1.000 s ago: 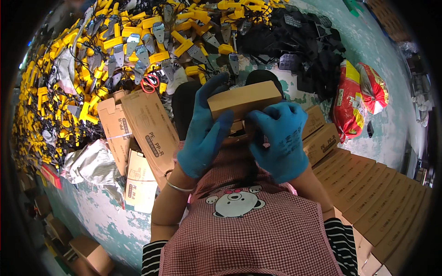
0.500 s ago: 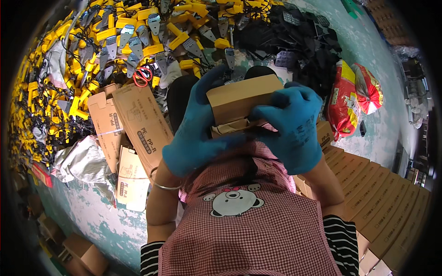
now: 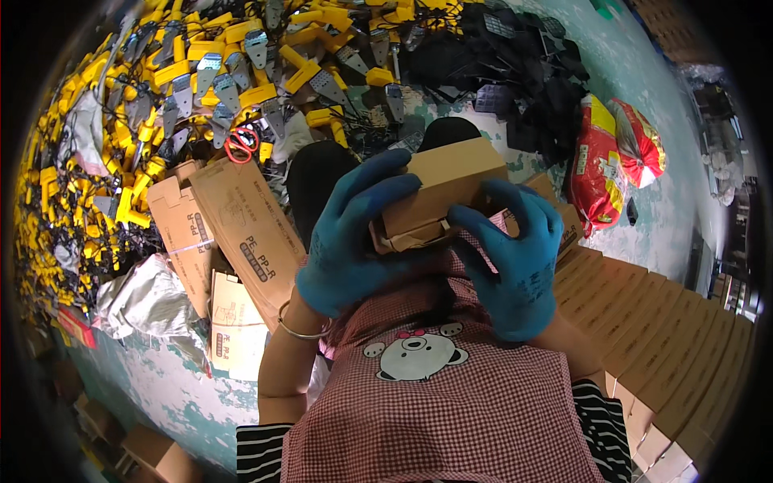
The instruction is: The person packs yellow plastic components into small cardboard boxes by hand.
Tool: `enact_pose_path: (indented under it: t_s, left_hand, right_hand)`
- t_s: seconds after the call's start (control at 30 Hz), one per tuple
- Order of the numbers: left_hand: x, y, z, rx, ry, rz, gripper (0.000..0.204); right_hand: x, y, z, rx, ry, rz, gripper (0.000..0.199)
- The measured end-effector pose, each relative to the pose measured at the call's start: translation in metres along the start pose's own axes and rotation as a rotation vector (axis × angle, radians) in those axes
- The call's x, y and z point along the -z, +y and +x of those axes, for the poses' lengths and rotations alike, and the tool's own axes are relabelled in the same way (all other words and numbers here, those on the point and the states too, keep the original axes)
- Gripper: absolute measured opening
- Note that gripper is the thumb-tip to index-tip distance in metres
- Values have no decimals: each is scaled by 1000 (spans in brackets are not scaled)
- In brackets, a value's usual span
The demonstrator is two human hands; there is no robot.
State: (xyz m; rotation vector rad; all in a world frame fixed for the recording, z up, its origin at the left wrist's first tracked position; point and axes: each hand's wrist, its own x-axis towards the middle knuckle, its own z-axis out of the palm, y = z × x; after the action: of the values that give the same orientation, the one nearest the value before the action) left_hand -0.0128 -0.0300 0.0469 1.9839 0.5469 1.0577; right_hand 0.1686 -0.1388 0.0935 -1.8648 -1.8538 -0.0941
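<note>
Above a checked apron (image 3: pixel 451 419), blue-gloved left hand (image 3: pixel 354 241) and right hand (image 3: pixel 515 258) both gripping a small cardboard box (image 3: pixel 443 181), flaps (image 3: pixel 407 236) facing down.

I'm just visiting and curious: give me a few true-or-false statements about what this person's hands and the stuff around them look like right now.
1. Both hands wear blue gloves. True: the left hand and the right hand are both gloved in blue.
2. The hands hold a small brown cardboard box. True.
3. The heap of parts on the floor is mostly green. False: the heap of parts is mostly yellow, with grey metal pieces.
4. A pair of red-handled scissors lies by the yellow heap. True.
5. The left wrist is bare. False: a thin metal bangle circles it.
6. The bag at the right is plain white. False: the bag is red and yellow.
</note>
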Motion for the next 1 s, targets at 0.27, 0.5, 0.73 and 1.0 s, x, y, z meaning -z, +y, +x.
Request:
enact_pose_path:
  t_s: [0.27,0.5,0.73,1.0]
  left_hand:
    - [-4,0,-7,27,62,-1,76]
    - [0,-5,-14,-49,6,33,71]
    - [-2,1,-10,-7,21,66,71]
    - [-5,0,-2,46,37,31,73]
  right_hand:
    - [4,12,11,40,-185,148,45]
    - [16,39,22,66,-204,299,75]
    - [5,39,4,292,-3,25,53]
    - [-2,6,-7,-38,20,-21,34]
